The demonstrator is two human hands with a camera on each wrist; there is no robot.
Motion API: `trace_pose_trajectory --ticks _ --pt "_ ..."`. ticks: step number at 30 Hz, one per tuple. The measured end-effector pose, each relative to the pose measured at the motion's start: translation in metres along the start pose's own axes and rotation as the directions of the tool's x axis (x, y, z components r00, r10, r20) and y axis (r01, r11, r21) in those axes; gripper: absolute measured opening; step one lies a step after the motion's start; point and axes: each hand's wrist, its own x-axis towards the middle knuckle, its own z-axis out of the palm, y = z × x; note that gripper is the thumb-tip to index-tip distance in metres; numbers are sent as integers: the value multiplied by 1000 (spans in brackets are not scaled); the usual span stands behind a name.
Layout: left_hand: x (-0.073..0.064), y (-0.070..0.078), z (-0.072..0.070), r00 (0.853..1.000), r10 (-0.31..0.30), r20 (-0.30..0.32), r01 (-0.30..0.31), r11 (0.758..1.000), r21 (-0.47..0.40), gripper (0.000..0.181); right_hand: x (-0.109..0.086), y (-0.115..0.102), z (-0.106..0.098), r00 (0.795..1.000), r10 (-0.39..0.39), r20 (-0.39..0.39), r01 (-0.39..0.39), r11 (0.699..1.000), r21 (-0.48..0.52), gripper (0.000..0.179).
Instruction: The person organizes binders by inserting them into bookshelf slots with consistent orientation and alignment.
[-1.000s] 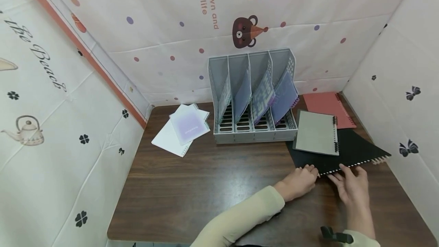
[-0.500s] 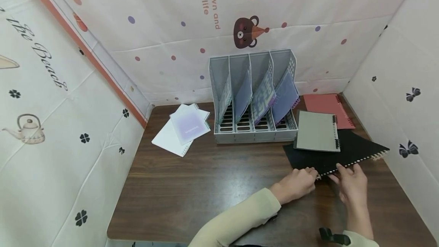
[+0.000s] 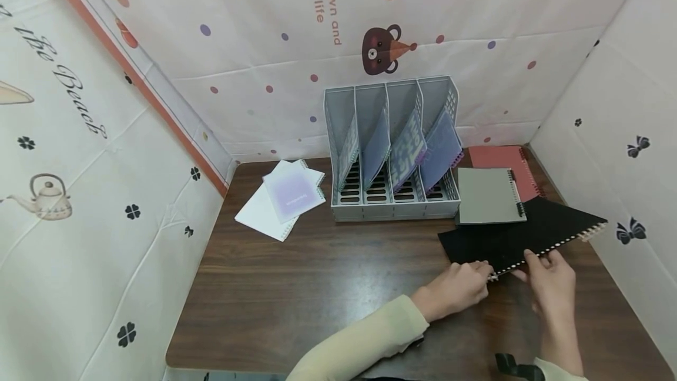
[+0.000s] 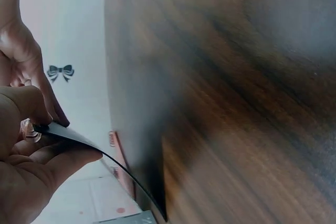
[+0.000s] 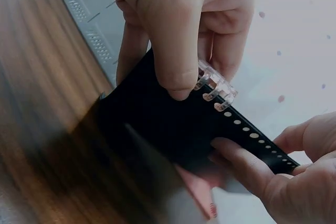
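Note:
A black notebook (image 3: pixel 508 237) with a row of punched holes and clear binding rings lies at the right of the table, its near edge lifted. My left hand (image 3: pixel 459 288) grips that edge at its left corner, thumb on the cover beside the clear rings (image 5: pixel 215 85). Further along the same edge, my right hand (image 3: pixel 552 287) pinches it, thumb above and fingers beneath. In the left wrist view the cover (image 4: pixel 123 169) bends down towards the tabletop. A grey-green spiral notebook (image 3: pixel 489 196) overlaps the black notebook's far side.
A red spiral notebook (image 3: pixel 497 156) lies behind the grey-green one. Left of them stands a grey four-slot file rack (image 3: pixel 394 211) with a notebook leaning in each slot. A white notebook (image 3: pixel 261 216) and a lilac notebook (image 3: pixel 293 193) overlap at the table's left.
The black notebook has come slightly nearer with both hands on it, its far left corner shifting towards me. The grey-green notebook has slid back towards the red one.

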Motion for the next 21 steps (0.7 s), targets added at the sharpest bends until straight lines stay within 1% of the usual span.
trace_pose_trajectory --ticks 1,3,6,9,11,13,17,21 --pt "0 1 -2 1000 -3 -5 3 1000 -4 18 -2 -2 -1 1000 -13 -3 13 998 -57 12" --pt "-1 2 -6 1000 -6 -17 5 1000 -14 22 -6 -8 -1 999 -51 -3 50 987 -154 20" --pt "-2 4 -12 999 -1 -44 0 1000 -30 27 -12 -17 -2 993 -114 -10 105 944 -313 38" --pt "-2 5 -17 997 10 -72 -12 999 -39 32 -17 -26 -3 987 -161 -18 141 909 -392 48" --pt "-2 5 -20 996 15 -83 -19 999 -48 37 -21 -32 -2 983 -180 -35 149 894 -422 48" --pt "-2 6 -22 996 17 -90 -23 998 -58 39 -25 -36 0 978 -202 -57 159 888 -432 46" --pt "-3 5 -26 994 10 -113 -19 997 -73 40 -31 -42 5 968 -234 -93 174 888 -425 45" --pt "-4 2 -28 988 3 -154 -10 999 -44 40 -36 -42 10 956 -262 -129 195 902 -386 41"
